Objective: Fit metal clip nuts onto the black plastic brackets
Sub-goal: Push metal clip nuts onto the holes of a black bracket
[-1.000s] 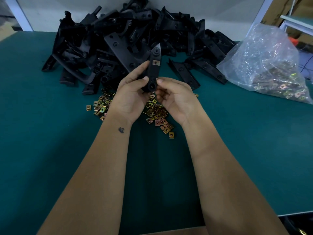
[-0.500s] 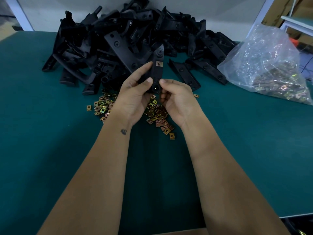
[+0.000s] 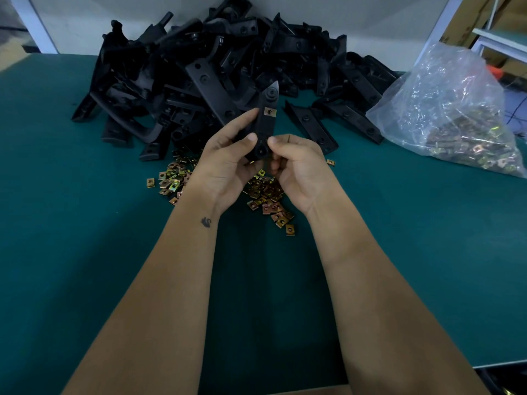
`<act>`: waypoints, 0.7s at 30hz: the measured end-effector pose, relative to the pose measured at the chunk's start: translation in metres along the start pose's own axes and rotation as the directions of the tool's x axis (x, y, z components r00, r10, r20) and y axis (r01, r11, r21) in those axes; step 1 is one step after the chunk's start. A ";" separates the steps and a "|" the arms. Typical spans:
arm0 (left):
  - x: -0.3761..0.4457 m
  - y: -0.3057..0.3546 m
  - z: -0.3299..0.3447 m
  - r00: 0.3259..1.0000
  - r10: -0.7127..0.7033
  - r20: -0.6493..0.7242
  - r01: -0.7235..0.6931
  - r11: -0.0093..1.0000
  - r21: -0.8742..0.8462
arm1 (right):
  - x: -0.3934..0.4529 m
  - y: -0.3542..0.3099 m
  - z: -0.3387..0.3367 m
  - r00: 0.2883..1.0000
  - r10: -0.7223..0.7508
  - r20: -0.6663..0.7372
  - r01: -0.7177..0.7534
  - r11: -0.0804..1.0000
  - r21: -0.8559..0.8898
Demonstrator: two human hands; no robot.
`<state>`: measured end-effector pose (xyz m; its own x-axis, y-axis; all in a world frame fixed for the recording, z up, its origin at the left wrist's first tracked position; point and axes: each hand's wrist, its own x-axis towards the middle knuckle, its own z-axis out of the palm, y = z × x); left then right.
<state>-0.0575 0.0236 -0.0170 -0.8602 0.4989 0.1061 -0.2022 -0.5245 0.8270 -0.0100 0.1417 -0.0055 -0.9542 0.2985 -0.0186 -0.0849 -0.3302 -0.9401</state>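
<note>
The scene is being lit dimly and evenly from above. Glare is being thrown off the plastic bag point(image 3: 453, 109) at far right. Soft shadow is being cast between the forearms. Edges are being bent by wide-angle distortion.

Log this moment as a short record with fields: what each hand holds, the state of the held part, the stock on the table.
left hand: left hand grips the long black plastic bracket at its lower half
right hand: right hand pinches the bracket's lower end
held part: tilted up, one square brass-coloured metal clip nut already seated near its tip
loose nuts: scattered pile of clip nuts on the green table mat, beneath the hands
brackets: heap of black brackets behind
bag: clear plastic bag of nuts at right
</note>
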 end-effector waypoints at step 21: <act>-0.003 0.006 -0.002 0.996 0.022 0.085 -0.024 0.999 0.021 | 0.000 -0.003 -0.001 0.999 0.003 0.038 -0.004 1.000 0.021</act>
<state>-0.0574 0.0177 -0.0140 -0.8216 0.5439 0.1710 -0.1714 -0.5217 0.8357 -0.0094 0.1437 -0.0027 -0.9646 0.2634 -0.0086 -0.0873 -0.3503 -0.9326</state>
